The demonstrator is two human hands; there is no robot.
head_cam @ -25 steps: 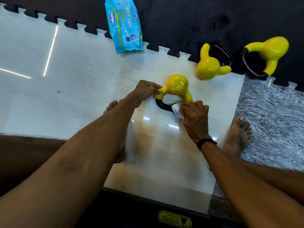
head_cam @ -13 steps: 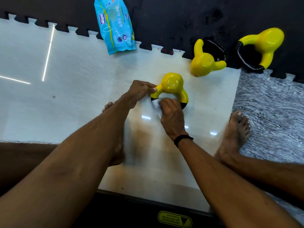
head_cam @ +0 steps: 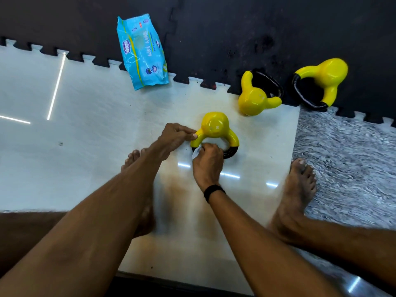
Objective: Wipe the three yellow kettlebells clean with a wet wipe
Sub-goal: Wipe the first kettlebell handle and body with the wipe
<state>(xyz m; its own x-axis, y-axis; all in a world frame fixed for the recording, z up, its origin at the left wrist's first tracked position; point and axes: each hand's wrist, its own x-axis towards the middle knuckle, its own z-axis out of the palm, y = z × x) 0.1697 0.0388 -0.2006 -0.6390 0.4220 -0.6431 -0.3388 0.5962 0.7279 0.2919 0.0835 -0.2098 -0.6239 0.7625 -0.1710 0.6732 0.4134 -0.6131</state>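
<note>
Near kettlebell (head_cam: 215, 127) lies on its side on the white floor tile (head_cam: 96, 129), round body away from me, black-wrapped handle toward me.

My left hand (head_cam: 174, 136): grip pinched on the yellow left leg of that handle, thumb and fingertips curled against it, holding it.

My right hand (head_cam: 206, 160): grip curled round the wet wipe (head_cam: 196, 152), pressing it onto the handle at the left end of the black wrap, where black meets yellow. Only a small white corner of the wipe shows past my fingers. The rest is hidden under the hand, so I can't tell how much of it touches the handle. Black band (head_cam: 214, 191) on that wrist.

Second kettlebell (head_cam: 256, 99) is further out and to the right, also tipped over, straddling the edge where the white tile meets the black foam mat (head_cam: 235, 28). Third kettlebell (head_cam: 323, 80) sits right of it, fully on the black mat, handle facing left and toward me. Both apart from the one I'm holding, and neither touched.

Blue wet wipes pack (head_cam: 142, 52) lies across the same mat edge, further out on the left, well apart from all three.

My bare feet are on the floor: left foot (head_cam: 139, 189) partly hidden behind my left forearm, right foot (head_cam: 296, 191) at the seam between the white tile and the grey marbled floor (head_cam: 353, 146).
</note>
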